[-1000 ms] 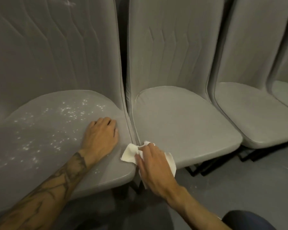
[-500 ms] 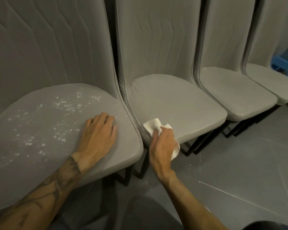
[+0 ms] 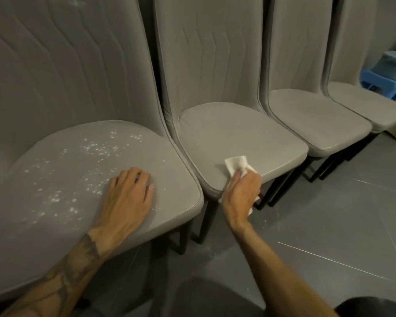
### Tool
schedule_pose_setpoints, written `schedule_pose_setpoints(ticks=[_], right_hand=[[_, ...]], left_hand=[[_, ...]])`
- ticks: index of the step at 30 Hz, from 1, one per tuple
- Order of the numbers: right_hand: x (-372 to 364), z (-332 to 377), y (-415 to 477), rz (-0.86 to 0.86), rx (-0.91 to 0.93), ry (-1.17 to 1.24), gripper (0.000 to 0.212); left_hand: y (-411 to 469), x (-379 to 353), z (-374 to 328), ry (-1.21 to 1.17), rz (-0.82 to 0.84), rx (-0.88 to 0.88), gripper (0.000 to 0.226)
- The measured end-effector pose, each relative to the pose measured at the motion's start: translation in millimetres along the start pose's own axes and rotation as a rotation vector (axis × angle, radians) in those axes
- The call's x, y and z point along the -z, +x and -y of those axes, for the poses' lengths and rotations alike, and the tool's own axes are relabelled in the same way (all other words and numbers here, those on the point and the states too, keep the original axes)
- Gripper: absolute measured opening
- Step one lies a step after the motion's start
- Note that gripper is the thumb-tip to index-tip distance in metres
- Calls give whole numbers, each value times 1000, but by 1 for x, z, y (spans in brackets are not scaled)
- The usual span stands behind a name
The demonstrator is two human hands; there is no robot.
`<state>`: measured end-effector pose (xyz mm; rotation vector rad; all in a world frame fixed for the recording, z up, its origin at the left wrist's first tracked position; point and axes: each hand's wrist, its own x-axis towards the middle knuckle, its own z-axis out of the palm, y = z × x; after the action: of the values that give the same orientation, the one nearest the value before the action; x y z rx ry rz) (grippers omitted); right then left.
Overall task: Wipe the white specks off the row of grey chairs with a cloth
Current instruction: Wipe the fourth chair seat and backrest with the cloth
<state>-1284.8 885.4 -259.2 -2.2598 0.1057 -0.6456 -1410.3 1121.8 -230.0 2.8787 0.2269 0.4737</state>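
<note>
Pressing the white cloth [image 3: 236,164] down on the front part of the second chair [image 3: 238,133], my right hand [image 3: 240,195] has its fingers curled over the bunched fabric. One corner sticks out ahead of my fingertips, and a bit more shows below my palm, past the seat's front edge.

My left hand [image 3: 128,195] lies flat on the seat of the first chair [image 3: 55,225], fingers loosely spread and gripping nothing, toward that seat's front right. White specks [image 3: 101,149] are scattered across this seat, thickest at the back and through the middle, and some lie just beside my left fingers. A few faint white marks also show high on its backrest.

To the right stand a third chair [image 3: 318,120] and a fourth chair [image 3: 364,104], close together in the row, on thin dark legs. Past the fourth sits a blue stool [image 3: 380,81] with something teal on top; I cannot tell what. The dark tiled floor [image 3: 329,225] carries a little white dust below the gap between the first two chairs.
</note>
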Motion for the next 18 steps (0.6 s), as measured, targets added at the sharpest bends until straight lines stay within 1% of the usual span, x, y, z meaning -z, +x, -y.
schedule_pose_setpoints(ticks=[1, 4, 6, 8, 10, 12, 13, 15, 16, 18], right_hand=[[-5, 13, -20, 12, 41, 28, 26], [-8, 47, -57, 225, 243, 92, 21], [-5, 60, -55, 260, 333, 49, 19], [1, 75, -46, 258, 349, 82, 20], [3, 90, -34, 246, 323, 173, 21], [0, 104, -21, 271, 298, 195, 25], [-4, 111, -16, 329, 282, 171, 27], [-16, 116, -11, 456, 313, -15, 35], [-22, 115, -12, 475, 365, -135, 40], [-31, 109, -17, 455, 504, -244, 46]], left_hand=[[-5, 3, 4, 0, 7, 16, 28], [-19, 11, 22, -2, 33, 65, 23], [-25, 17, 30, 3, 44, 90, 22], [-30, 22, 38, 3, 42, 98, 23], [-34, 27, 44, 8, 26, 93, 22], [-39, 30, 52, 33, 19, 89, 26], [-41, 33, 56, 42, 26, 93, 31], [-42, 38, 64, 44, 39, 117, 37], [-42, 40, 70, 40, 36, 131, 38], [-40, 44, 82, 50, 30, 163, 38]])
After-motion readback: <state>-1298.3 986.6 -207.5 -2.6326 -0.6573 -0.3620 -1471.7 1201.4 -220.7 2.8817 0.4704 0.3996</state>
